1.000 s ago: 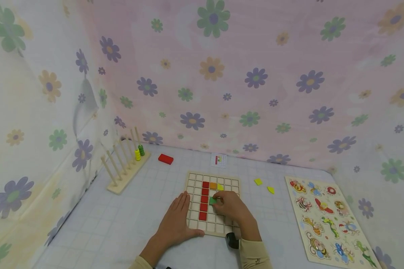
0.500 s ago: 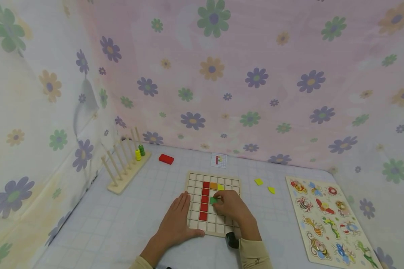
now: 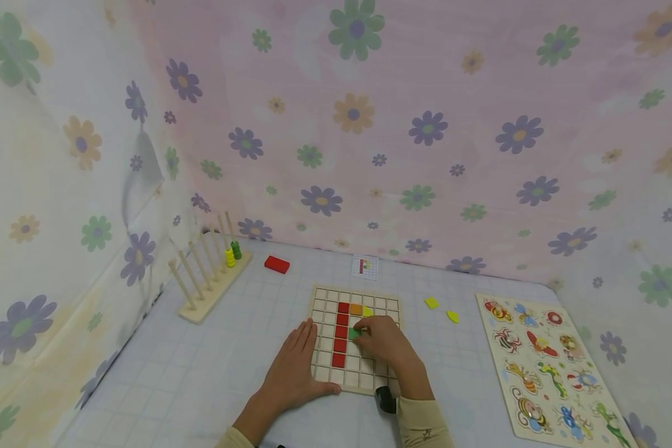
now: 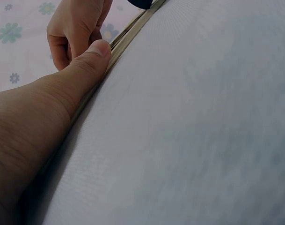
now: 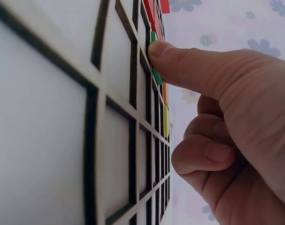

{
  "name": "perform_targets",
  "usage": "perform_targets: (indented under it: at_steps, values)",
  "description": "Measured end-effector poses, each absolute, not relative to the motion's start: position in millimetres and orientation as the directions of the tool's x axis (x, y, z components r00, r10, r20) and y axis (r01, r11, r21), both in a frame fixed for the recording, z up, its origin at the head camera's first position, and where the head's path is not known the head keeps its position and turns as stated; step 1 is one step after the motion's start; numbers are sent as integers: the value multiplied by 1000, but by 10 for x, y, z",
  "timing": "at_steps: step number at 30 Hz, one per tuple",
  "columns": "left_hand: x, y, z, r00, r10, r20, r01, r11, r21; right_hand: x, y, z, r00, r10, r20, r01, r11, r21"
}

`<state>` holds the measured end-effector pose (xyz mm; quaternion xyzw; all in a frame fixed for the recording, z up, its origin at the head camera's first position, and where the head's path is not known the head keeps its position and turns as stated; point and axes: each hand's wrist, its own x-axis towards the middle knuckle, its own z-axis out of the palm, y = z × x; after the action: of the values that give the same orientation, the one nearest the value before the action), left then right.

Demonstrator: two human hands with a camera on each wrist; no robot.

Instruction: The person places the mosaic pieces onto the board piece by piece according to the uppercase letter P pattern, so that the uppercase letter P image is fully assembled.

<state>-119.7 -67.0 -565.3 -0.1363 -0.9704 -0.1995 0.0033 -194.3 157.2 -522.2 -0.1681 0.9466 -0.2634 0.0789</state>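
Progress: a red column of four tiles (image 3: 340,333) is already seated in the wooden grid board (image 3: 354,339), with an orange tile (image 3: 355,309) and a yellow tile (image 3: 367,311) beside its top; most cells are seen bare
In hand: a green tile (image 3: 354,333) is being set into a cell just at 3 o'clock of the red column, judged not yet fully seated, since in the right wrist view it appears tilted on the cell edge
Left to do: two loose yellow pieces (image 3: 430,303) are seen on the cloth at 2 o'clock of the board, well apart from it; a small pattern card (image 3: 364,266) lies at 12 o'clock, so roughly half the figure is judged unfinished
Right hand (image 3: 385,344): the green tile is pressed by the thumb tip (image 5: 157,48); the other fingers are curled loosely toward the palm, and nothing else is held
Left hand (image 3: 294,368): laid flat with straight fingers at 9 o'clock of the board, thumb against the board's near edge, steadying it; nothing is gripped
Elsewhere: a peg rack (image 3: 207,269) and a red block (image 3: 277,264) are seen at 10 o'clock, an animal puzzle (image 3: 549,361) at 3 o'clock
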Motion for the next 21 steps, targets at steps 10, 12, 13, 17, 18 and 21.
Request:
perform_targets:
  at_steps: [10, 12, 13, 17, 18, 21]
  values:
    - [-1196, -669, -5648, -963, 262, 65, 266, 885, 383, -1928, 1543, -5195, -931, -362, -55, -280, 800, -530]
    - [-1196, -668, -5645, -964, 260, 62, 263, 883, 388, -1927, 1542, -5197, -932, -359, -56, -275, 797, -538]
    - [-1195, -668, -5642, -964, 259, 62, 262, 882, 391, -1926, 1543, -5201, -931, -361, -53, -276, 792, -544]
    - [-1194, -667, -5637, -966, 253, 56, 254, 880, 401, -1928, 1552, -5213, -928, -368, -47, -281, 780, -560]
    - [-1194, -667, -5637, -966, 252, 55, 253, 880, 402, -1929, 1555, -5215, -927, -371, -46, -284, 778, -561]
    - [-1195, -668, -5636, -966, 253, 57, 254, 879, 404, -1932, 1565, -5220, -924, -381, -40, -295, 775, -559]
